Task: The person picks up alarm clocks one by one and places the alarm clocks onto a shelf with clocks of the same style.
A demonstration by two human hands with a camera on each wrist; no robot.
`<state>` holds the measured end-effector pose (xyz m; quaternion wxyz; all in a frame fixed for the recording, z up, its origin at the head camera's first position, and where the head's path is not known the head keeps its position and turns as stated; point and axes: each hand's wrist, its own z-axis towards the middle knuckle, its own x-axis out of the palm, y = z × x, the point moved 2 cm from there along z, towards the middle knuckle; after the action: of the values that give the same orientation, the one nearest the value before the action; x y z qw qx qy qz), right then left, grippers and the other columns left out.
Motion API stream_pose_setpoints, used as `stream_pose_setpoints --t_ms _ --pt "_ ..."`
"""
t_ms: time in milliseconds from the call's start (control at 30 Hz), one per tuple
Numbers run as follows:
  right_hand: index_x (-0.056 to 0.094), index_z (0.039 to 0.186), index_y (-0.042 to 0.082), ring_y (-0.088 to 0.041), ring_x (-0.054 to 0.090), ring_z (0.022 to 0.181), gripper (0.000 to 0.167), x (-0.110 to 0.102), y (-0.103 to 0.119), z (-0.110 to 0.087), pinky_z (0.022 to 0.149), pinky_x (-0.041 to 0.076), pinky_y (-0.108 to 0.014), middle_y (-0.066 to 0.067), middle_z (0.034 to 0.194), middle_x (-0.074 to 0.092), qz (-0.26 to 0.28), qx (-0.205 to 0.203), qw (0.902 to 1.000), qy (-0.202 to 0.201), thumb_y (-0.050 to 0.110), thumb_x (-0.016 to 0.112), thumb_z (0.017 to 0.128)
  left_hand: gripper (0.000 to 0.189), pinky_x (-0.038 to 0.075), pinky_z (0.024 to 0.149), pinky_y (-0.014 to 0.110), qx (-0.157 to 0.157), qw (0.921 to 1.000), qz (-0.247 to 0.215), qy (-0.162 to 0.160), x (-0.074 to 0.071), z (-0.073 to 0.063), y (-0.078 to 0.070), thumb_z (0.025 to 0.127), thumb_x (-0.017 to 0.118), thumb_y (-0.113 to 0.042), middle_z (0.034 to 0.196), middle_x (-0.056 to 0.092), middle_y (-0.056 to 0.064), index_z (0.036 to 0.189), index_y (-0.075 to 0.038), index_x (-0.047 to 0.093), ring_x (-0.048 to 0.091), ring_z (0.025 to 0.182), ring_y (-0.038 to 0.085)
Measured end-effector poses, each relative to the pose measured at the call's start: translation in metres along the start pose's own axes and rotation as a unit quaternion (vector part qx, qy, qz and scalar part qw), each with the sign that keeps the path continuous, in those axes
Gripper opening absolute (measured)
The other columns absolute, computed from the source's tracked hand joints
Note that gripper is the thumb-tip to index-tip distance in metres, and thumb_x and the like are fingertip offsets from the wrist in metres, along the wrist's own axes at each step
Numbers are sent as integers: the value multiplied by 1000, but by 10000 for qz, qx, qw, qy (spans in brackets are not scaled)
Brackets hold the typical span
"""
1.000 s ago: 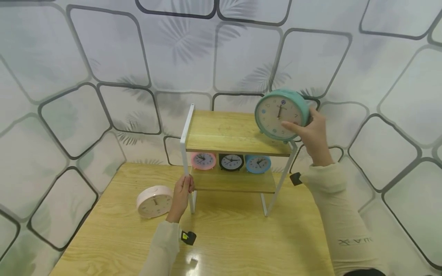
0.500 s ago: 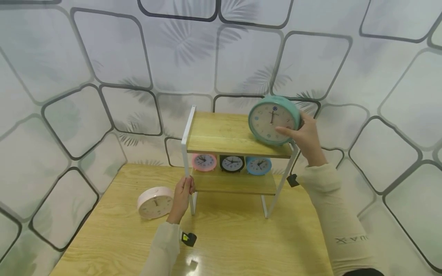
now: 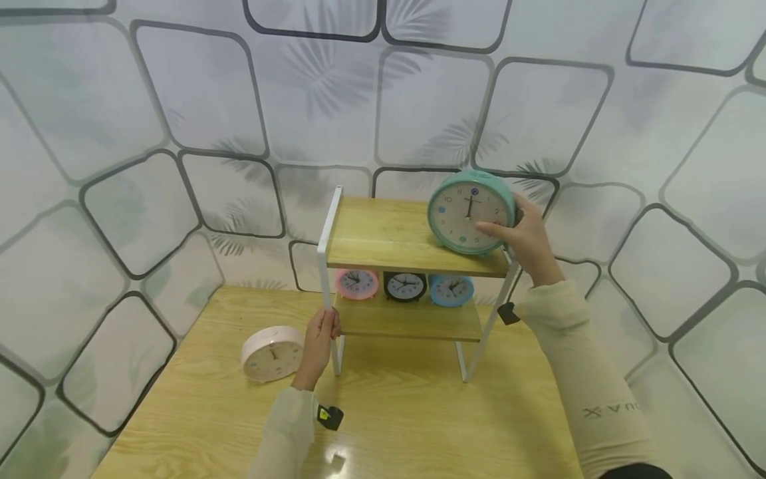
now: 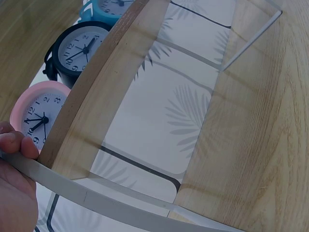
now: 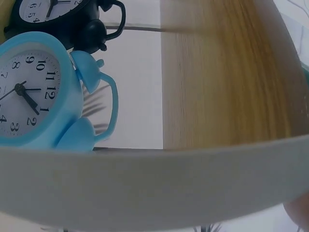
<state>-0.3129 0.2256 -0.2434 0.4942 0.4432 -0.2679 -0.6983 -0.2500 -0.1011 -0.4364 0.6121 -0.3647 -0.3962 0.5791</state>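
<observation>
In the head view a round teal alarm clock stands upright at the right end of the rack's wooden top board. My right hand holds it by its right side, thumb across the dial and the other fingers hidden behind. My left hand grips the white metal left leg of the two-tier rack; the left wrist view shows its fingers curled over that bar. On the lower board sit a pink clock, a black clock and a blue clock, side by side.
A pale pink round clock leans back on the wooden table, left of the rack and beside my left hand. Patterned wall covering rises behind the rack. In the right wrist view the white side bar crosses in front of the blue clock.
My right hand has brought the teal clock down and slightly left onto the top board, and its dial now stands more upright. The left hand keeps its grip on the rack leg.
</observation>
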Motion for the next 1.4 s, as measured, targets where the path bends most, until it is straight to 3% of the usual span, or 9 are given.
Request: stream_pose_setpoints --t_ms 300,533,833,1000,1267,1400 --pt "53 128 11 -4 59 99 55 -1 -1 -1 82 48 -18 16 106 62 411 56 9989 198 6 75 78 30 32 52 28 53 10000 4 39 1 0 0 101 27 1 59 32 15 76 13 37 35 55 7" --pt "52 129 13 -4 58 100 55 -2 -3 0 82 49 -19 17 108 60 411 97 9987 279 6 73 79 32 31 51 32 198 9998 -14 -1 -3 4 25 102 27 -3 59 32 12 76 11 38 34 54 8" --pt "45 135 14 -6 55 102 59 -3 -5 -2 80 50 -18 13 113 54 260 97 9988 411 9 71 82 32 31 50 30 346 9994 -26 44 -2 2 18 102 27 -3 59 32 10 75 9 37 33 53 11" --pt "37 138 17 -5 55 101 64 -6 -4 -5 79 51 -17 7 116 51 -31 -8 9987 509 11 71 83 30 30 51 31 364 9992 -101 102 -1 2 17 102 26 0 60 31 11 75 10 37 32 54 10" --pt "32 141 15 4 53 97 71 -15 17 -8 77 49 -12 -12 129 50 -1092 -77 9929 468 17 73 82 34 32 51 30 349 9994 -15 34 -2 4 28 103 28 -8 59 32 11 75 10 37 33 54 8" --pt "33 140 10 -10 57 102 69 -19 30 -5 86 52 -23 -17 132 50 -1537 -82 9858 671 19 72 83 34 32 51 32 285 9996 -29 -24 -3 4 28 103 28 -8 60 32 10 76 10 38 34 55 8"
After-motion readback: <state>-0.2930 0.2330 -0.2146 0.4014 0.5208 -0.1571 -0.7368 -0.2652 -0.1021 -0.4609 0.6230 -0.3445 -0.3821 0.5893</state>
